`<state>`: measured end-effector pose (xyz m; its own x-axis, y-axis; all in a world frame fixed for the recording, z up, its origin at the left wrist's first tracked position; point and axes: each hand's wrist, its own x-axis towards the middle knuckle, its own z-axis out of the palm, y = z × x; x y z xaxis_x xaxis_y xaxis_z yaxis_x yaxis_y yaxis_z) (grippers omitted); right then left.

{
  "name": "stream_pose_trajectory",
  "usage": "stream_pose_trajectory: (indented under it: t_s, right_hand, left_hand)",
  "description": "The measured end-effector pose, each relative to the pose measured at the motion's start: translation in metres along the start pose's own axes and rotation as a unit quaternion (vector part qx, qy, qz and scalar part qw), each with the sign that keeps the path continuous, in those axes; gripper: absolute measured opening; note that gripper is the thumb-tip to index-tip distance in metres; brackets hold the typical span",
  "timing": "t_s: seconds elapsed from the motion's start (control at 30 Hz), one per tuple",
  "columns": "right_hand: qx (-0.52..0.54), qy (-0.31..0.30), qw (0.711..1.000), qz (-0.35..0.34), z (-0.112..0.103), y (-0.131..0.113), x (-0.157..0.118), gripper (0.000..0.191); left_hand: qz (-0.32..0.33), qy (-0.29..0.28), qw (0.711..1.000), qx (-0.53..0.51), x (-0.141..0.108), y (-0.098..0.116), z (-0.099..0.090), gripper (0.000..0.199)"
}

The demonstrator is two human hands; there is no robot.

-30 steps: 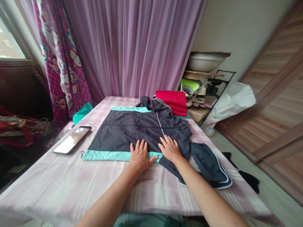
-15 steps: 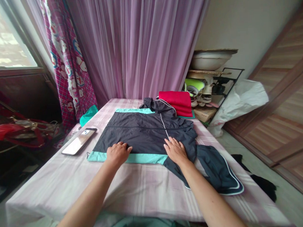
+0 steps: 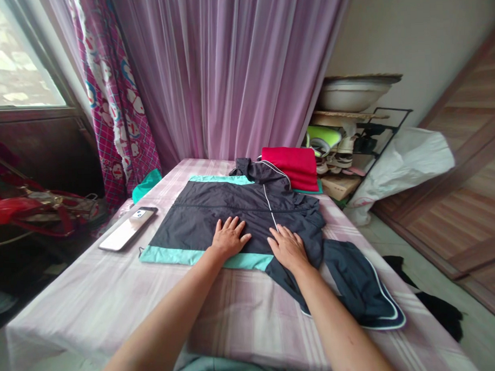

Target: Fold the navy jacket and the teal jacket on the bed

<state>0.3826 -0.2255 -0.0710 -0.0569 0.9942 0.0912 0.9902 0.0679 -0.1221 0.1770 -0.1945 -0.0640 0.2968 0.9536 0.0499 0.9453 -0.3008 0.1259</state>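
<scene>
A dark jacket (image 3: 200,214) with mint-green edge panels, a zip line and white piping lies spread on the table. Its far sleeve is bunched beside a folded red cloth (image 3: 293,167). My left hand (image 3: 230,238) rests flat on the jacket's middle, fingers spread, just above the near mint strip. Pressed on the cloth by the white piping is my right hand (image 3: 288,248), palm down with its fingers out. The near sleeve passes beneath my right forearm and is partly hidden. To the right of that forearm lies a dark navy piece with white trim (image 3: 360,281).
A phone (image 3: 129,228) lies at the left on the checked tablecloth (image 3: 93,304). Purple curtains (image 3: 227,72) hang behind the table. On the right stand a rack of shoes with a white basin (image 3: 356,94) on top and a white plastic bag (image 3: 409,163).
My left hand has slid right along the jacket, and its fingers are now more spread. My right hand stays in nearly the same place. The view has shifted slightly.
</scene>
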Motion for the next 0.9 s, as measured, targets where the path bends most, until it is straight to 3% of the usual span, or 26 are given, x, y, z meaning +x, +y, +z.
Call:
stream_pose_trajectory:
  t_s: [0.33,0.5,0.7,0.9]
  right_hand:
    - [0.009,0.007,1.0,-0.002,0.001,0.001,0.0,0.049]
    - [0.008,0.006,1.0,0.001,-0.001,0.001,0.0,0.048]
    - [0.01,0.006,1.0,0.019,-0.002,0.006,0.001,0.047]
    - [-0.008,0.01,0.993,0.115,0.0,0.02,0.005,0.052]
  left_hand:
    - [-0.109,0.02,0.993,0.029,-0.029,-0.093,-0.017,0.061]
    - [-0.164,0.013,0.986,0.025,-0.046,-0.127,-0.022,0.059]
    - [-0.196,0.027,0.98,0.03,-0.055,-0.142,-0.027,0.058]
    - [-0.251,0.07,0.965,0.038,-0.06,-0.135,-0.027,0.056]
